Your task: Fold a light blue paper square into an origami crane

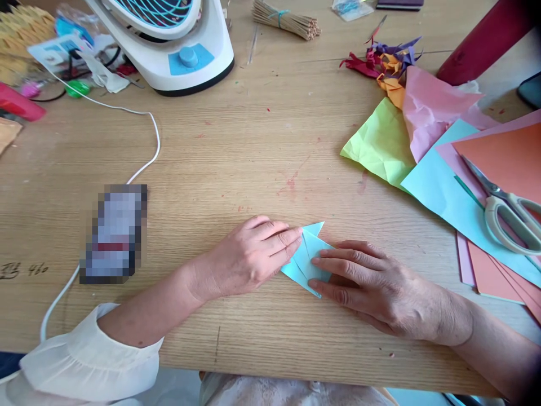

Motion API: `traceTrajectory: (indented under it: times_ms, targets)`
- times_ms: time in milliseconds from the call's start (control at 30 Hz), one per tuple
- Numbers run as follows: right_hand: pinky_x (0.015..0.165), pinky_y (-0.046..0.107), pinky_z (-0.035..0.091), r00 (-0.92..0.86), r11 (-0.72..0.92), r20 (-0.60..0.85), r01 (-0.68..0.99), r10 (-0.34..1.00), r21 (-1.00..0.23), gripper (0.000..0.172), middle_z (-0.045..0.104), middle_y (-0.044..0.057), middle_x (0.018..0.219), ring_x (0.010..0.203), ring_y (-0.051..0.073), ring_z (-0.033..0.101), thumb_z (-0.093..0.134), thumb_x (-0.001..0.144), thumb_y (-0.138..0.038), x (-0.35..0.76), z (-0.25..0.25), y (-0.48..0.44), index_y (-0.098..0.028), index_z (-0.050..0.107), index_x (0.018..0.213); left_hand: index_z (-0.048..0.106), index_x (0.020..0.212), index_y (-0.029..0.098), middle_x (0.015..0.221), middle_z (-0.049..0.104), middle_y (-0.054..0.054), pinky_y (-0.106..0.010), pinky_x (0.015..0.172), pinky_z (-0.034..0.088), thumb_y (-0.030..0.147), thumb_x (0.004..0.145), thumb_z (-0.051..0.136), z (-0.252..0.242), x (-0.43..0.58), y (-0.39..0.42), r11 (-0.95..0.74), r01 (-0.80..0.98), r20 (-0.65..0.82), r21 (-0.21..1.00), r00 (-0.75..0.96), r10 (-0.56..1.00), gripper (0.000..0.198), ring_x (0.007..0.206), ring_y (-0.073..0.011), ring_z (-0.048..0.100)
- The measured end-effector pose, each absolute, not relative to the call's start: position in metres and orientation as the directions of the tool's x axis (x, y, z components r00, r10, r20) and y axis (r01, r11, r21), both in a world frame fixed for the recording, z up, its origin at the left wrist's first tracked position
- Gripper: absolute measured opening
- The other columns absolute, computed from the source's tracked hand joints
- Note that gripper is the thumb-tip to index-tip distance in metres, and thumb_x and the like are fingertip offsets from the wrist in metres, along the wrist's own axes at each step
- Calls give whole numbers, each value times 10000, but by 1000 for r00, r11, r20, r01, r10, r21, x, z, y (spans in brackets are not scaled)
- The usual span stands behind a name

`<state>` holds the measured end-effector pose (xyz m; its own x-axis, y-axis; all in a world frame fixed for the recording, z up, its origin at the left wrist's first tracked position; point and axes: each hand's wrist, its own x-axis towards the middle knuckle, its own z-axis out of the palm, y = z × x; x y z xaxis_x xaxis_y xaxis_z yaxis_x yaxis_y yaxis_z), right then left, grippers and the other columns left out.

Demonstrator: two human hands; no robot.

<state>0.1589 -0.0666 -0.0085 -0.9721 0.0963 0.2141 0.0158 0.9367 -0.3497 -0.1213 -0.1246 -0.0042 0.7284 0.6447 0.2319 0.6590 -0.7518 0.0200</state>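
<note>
A small piece of light blue paper point(311, 251), folded into a pointed shape with creases, lies on the wooden table near its front edge. My left hand point(256, 251) covers its left side, fingers close together and tips pressed on the paper. From the right, my right hand point(372, 285) grips the other side, with its fingertips on top and slightly apart. Both thumbs are hidden under the hands. One sharp corner of the paper sticks up past the left fingertips, and another points toward me.
Scissors point(501, 197) rest on coloured sheets point(448, 180) at the right, beside crumpled yellow-green paper point(380, 144). Folded paper scraps point(386, 62) and a red cylinder point(482, 42) are behind. A blurred phone point(114, 234) with a white cable and a fan point(190, 59) are leftward.
</note>
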Motion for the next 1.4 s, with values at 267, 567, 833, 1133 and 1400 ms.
traceTrajectory:
  times_ms: [267, 567, 833, 1133, 1400]
  targets:
    - [1114, 484, 406, -973, 942, 215, 9, 86, -335, 338, 628, 115, 1328, 1299, 253, 527, 480, 1010, -197, 160, -10, -66, -183, 614, 1321, 613, 1267, 104, 1362, 630, -100, -432, 930, 505, 159, 977, 515, -3, -115, -130, -710, 704, 215, 5, 693, 688, 311, 1146, -260, 617]
    - [987, 501, 463, -987, 952, 140, 34, 80, -303, 358, 440, 129, 1540, 1345, 309, 471, 396, 1038, -229, 160, -5, -68, -185, 602, 1328, 577, 1326, 113, 1403, 599, -92, -462, 966, 489, 212, 989, 522, 2, -116, -134, -685, 728, 172, 30, 672, 721, 355, 1191, -273, 591]
    - [1018, 528, 426, -985, 948, 147, 36, 87, -315, 356, 465, 121, 1524, 1335, 307, 475, 416, 1035, -229, 161, -8, -68, -193, 595, 1341, 608, 1296, 188, 1389, 614, -59, -476, 1030, 457, 215, 1006, 498, -1, -126, -134, -730, 677, 190, 93, 708, 680, 311, 1253, -265, 567]
    - [1048, 539, 435, -978, 936, 185, 26, 96, -350, 336, 495, 128, 1500, 1335, 304, 493, 437, 1028, -227, 160, -9, -68, -187, 625, 1303, 471, 1446, 210, 1511, 484, -31, -482, 1115, 411, 36, 964, 383, 2, -139, -143, -721, 671, 50, 172, 725, 687, 520, 1429, -264, 404]
    - [1077, 547, 422, -982, 937, 167, 26, 89, -349, 345, 482, 122, 1511, 1349, 297, 482, 462, 1013, -214, 161, -9, -68, -193, 604, 1327, 485, 1440, 228, 1528, 458, -20, -501, 1122, 420, 65, 989, 393, 7, -147, -155, -748, 656, 29, 102, 749, 662, 489, 1446, -287, 375]
